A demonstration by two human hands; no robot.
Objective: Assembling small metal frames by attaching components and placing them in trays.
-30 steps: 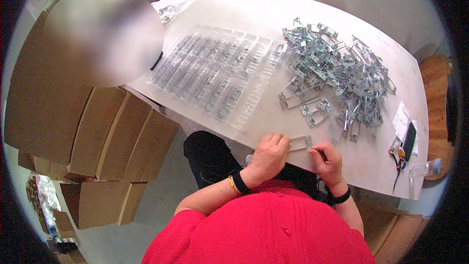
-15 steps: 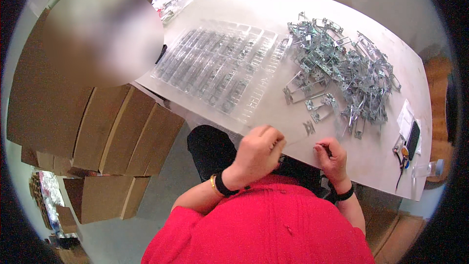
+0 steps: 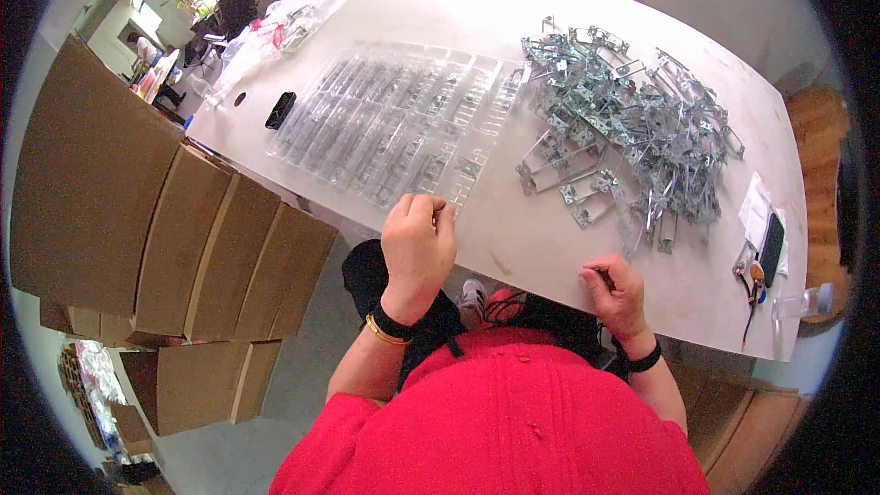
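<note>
My left hand (image 3: 420, 243) is closed at the near edge of the clear plastic tray (image 3: 316, 174), its fingers pinched. A small metal bracket (image 3: 469, 165) shows just beyond the fingertips, over the tray's near right part, and seems to be held by thin rods. Rows of metal parts fill much of the tray. My right hand (image 3: 619, 293) is curled at the table's front edge, thumb against fingers; whatever it may hold is hidden. Ahead of it lies a large tangled pile of metal brackets (image 3: 632, 128) with rods and end plates.
Right of the pile lie a black phone-like object (image 3: 775, 246), a cord with keys (image 3: 756, 280) and a clear bottle (image 3: 802, 302). A black box (image 3: 280, 110) and plastic bags (image 3: 275, 41) lie at the far left. Cardboard boxes (image 3: 211, 238) stand left of the table (image 3: 513, 247).
My left hand has moved left and forward to the tray, and the small bracket has gone with it. My right hand has barely moved. A blurred patch at upper left is gone.
</note>
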